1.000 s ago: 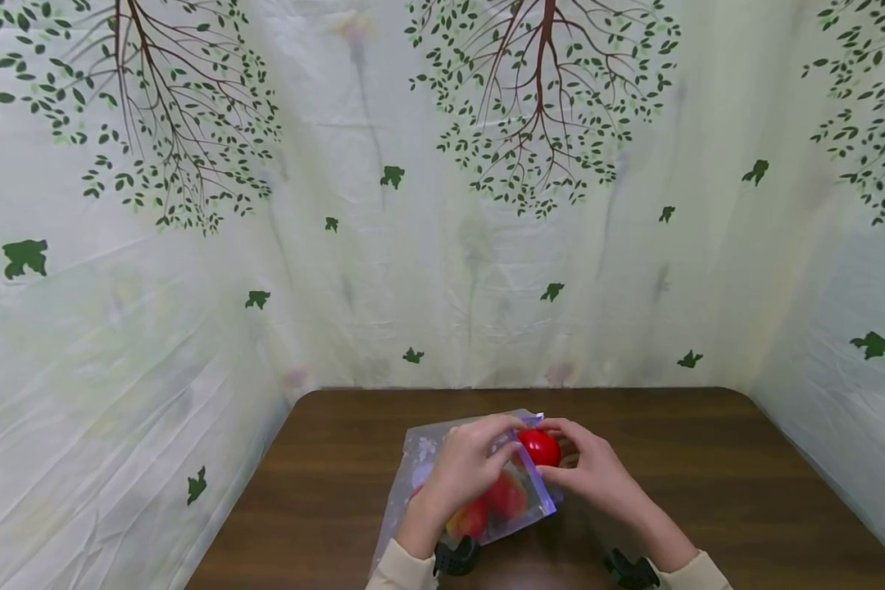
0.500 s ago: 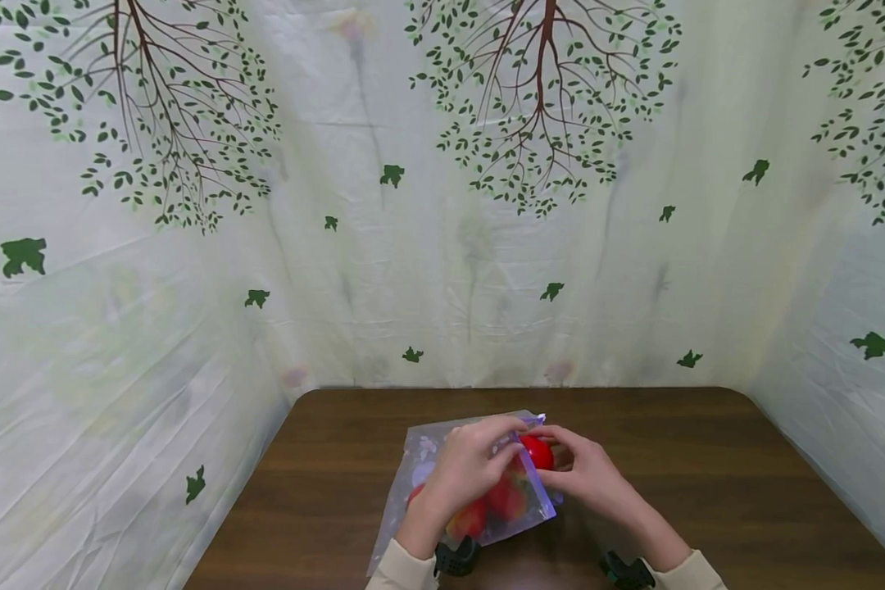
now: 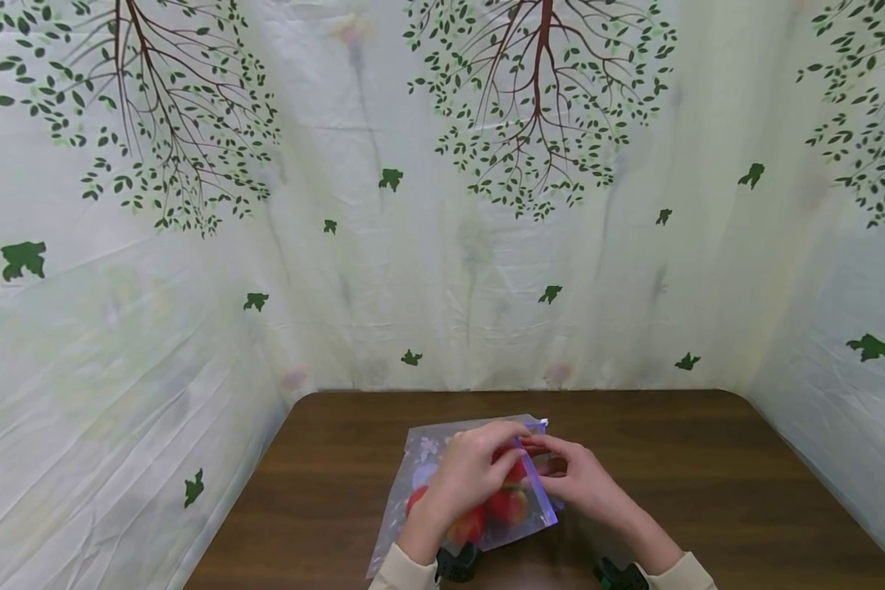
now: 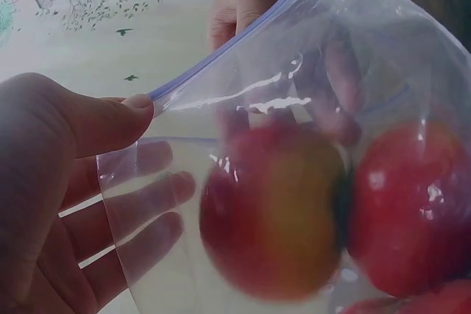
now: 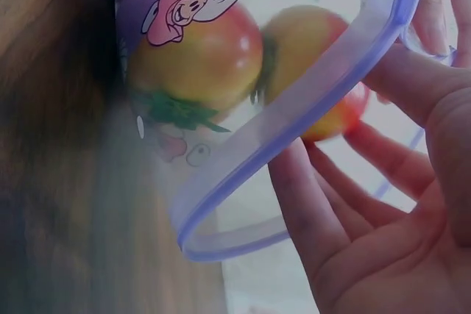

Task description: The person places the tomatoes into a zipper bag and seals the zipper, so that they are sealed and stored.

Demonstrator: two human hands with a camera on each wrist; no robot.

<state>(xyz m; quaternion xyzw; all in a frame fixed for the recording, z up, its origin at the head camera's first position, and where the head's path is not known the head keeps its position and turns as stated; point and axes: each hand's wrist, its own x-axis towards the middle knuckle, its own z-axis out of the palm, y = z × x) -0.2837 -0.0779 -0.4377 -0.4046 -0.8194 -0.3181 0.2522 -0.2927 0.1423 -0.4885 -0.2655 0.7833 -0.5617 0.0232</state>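
A clear zip bag (image 3: 392, 524) with a purple zip edge and cartoon print lies at the front middle of the table, its mouth facing right. My left hand (image 3: 466, 469) pinches the upper edge of the mouth, thumb and fingers on either side in the left wrist view. The right hand (image 3: 584, 482) has its fingertips in the mouth, around the end of a red and yellow tomato (image 4: 272, 211), which is inside the bag. Other tomatoes, such as one (image 5: 195, 56) with a green leafy top, lie deeper in. How firmly the right fingers hold is partly hidden.
The dark brown wooden table (image 3: 671, 467) extends around the bag. Pale cloth (image 3: 472, 319) printed with trees and leaves hangs behind the table and at both sides. A black wrist strap (image 3: 457, 562) sits on my left wrist.
The right hand has moved left, carrying the tomato from the mouth into the bag. Its red skin no longer shows bare outside the zip edge. My left hand stays on the edge.
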